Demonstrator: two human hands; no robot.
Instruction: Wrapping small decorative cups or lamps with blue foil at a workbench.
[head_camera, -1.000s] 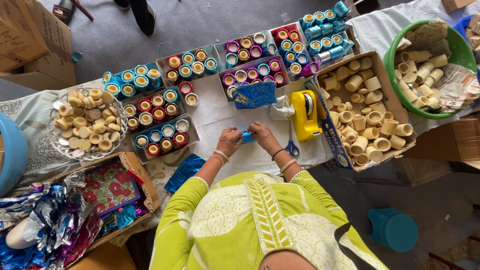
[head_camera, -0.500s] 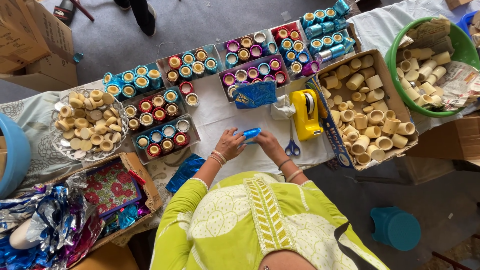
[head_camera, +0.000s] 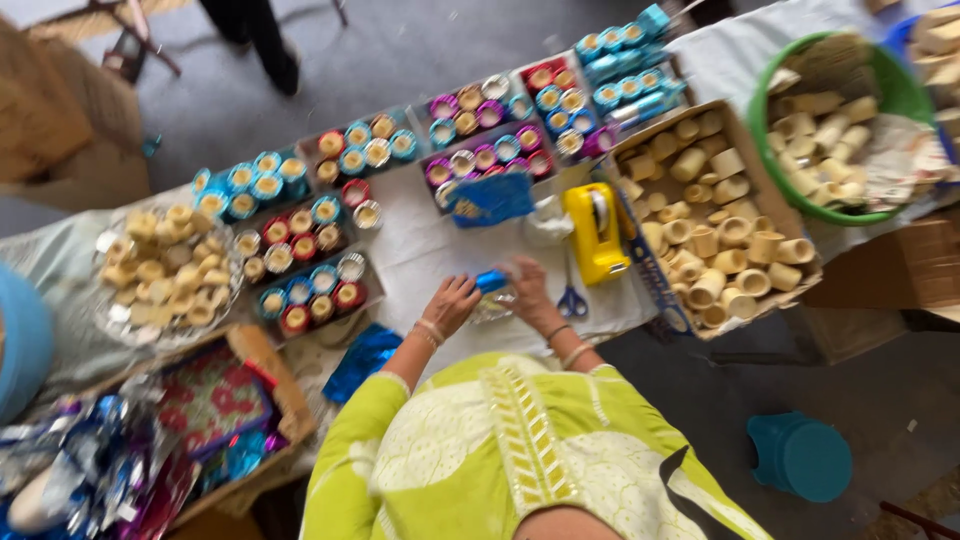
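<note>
Both of my hands meet over the white table cover (head_camera: 420, 255) in front of me. My left hand (head_camera: 453, 303) and my right hand (head_camera: 525, 287) together hold a small blue foil-wrapped cup (head_camera: 490, 281). Something clear and shiny (head_camera: 492, 308) lies just under the hands; I cannot tell what it is. Blue-handled scissors (head_camera: 572, 297) lie right of my right hand. A yellow tape dispenser (head_camera: 596, 230) stands beyond them. The picture is motion-blurred.
Trays of coloured foil-wrapped cups (head_camera: 300, 270) fill the table's left and back. A cardboard box (head_camera: 720, 225) and a green basin (head_camera: 850, 120) hold plain beige cups. A glass plate of beige cups (head_camera: 165, 275) is at left. A teal stool (head_camera: 800, 455) stands on the floor.
My hands have stayed together on the blue cup and turned it a little. The camera has swung, so the whole scene is now blurred.
</note>
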